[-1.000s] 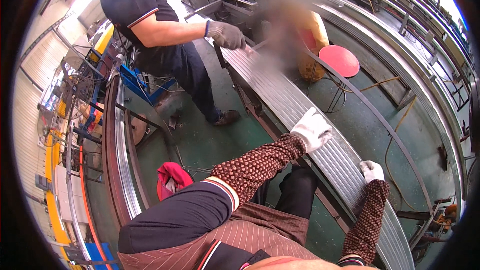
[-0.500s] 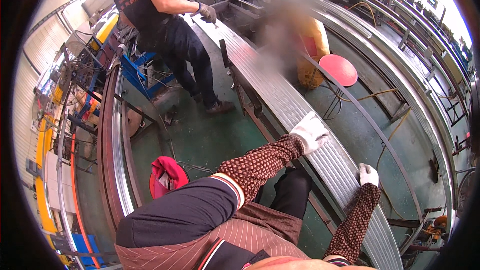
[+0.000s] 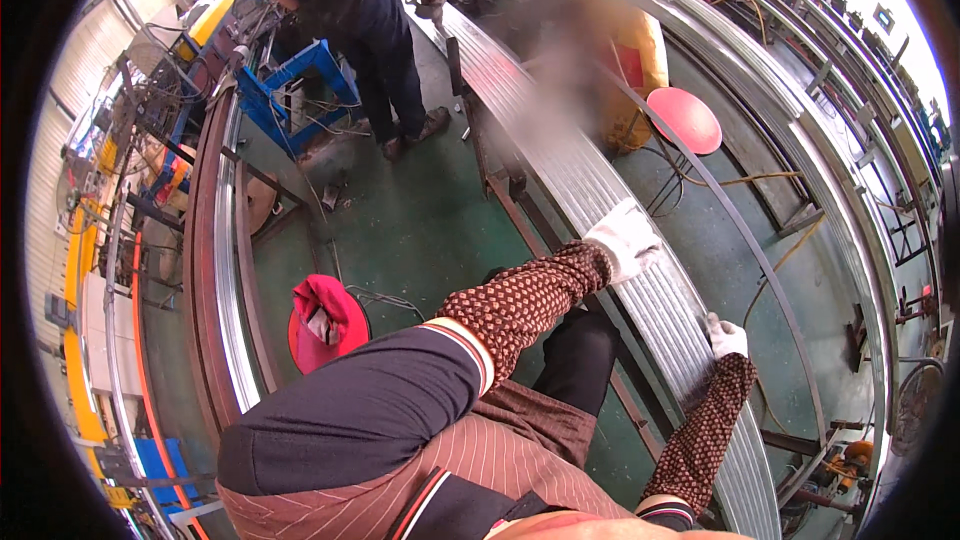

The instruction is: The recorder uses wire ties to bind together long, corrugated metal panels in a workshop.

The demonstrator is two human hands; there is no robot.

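A long row of silvery metal strips (image 3: 585,190), lying side by side, runs from the far middle to the lower right. My left hand (image 3: 622,240), in a white glove, rests on top of them with its fingers curled in; what lies under the fingers is hidden. At the right edge of the row, nearer to me, my white-gloved right hand (image 3: 727,337) closes on the outermost strip, its lower fingers partly out of sight. Patterned brown sleeve covers reach up both forearms.
A person in dark clothes (image 3: 385,60) stands at the far end, a gloved hand by the strips. A pink round stool (image 3: 684,121) and a yellow sack (image 3: 640,65) stand to the right. A red cap (image 3: 330,323) lies left, near a blue frame (image 3: 300,100). Grey blur hides part of the far strips.
The view has shifted slightly. The other person has moved toward the far end of the strips. My left hand stays on the strips; my right hand stays at their edge.
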